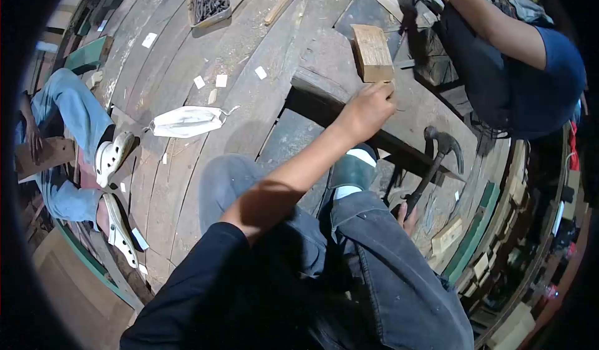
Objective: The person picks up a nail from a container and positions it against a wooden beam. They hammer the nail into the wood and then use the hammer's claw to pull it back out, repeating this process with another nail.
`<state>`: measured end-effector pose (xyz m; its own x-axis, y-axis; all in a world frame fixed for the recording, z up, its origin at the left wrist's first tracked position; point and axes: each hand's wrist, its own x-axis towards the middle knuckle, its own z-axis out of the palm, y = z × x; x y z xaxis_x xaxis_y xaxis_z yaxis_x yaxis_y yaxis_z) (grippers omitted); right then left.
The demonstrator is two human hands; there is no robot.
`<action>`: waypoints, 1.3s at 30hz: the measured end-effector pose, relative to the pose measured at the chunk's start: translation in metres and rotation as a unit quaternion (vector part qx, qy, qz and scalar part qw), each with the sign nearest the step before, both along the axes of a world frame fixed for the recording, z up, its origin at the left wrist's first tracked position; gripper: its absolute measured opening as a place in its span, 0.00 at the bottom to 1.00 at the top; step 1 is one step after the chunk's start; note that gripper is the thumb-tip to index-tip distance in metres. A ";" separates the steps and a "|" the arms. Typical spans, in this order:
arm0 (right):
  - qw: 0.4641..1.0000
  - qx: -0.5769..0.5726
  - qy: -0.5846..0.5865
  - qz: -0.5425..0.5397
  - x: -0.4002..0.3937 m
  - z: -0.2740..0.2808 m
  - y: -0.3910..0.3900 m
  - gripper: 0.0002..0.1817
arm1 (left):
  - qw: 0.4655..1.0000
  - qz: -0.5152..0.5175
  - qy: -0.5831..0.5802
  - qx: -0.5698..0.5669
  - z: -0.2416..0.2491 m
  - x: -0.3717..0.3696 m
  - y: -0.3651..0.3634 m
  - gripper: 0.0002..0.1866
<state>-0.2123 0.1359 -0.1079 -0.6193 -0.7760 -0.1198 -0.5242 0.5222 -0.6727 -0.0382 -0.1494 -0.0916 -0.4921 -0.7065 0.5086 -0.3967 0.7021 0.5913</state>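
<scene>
My left hand (pixel 368 109) reaches forward with its fingers pinched together at the near end of a wooden block (pixel 375 50). Whatever the fingers hold is too small to make out. The block lies on the wooden planks, beside a dark rectangular gap. Low on the right, beside my knee, my right hand (pixel 408 217) is closed around the handle of a claw hammer (pixel 440 159). The hammer's head points away from me. My trouser leg partly hides this hand.
A box of nails (pixel 211 1) stands at the top left, and a white face mask (pixel 187 122) lies on the planks. A person in blue (pixel 521 69) sits at the upper right. Another person's legs and pale clogs (pixel 114 156) are at the left. Wood pieces (pixel 447 236) lie at right.
</scene>
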 end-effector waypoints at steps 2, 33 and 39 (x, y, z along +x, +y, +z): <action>0.999 0.000 -0.037 0.003 -0.010 -0.012 0.006 0.19 | 1.000 -0.013 0.015 0.012 0.001 0.000 0.006 0.08; 0.997 0.038 -0.067 0.004 0.003 0.072 -0.018 0.16 | 0.997 -0.055 0.035 0.033 0.008 0.011 0.006 0.09; 0.986 0.060 -0.151 -0.048 0.000 0.080 -0.014 0.16 | 0.998 -0.054 0.019 0.032 0.009 0.011 0.006 0.10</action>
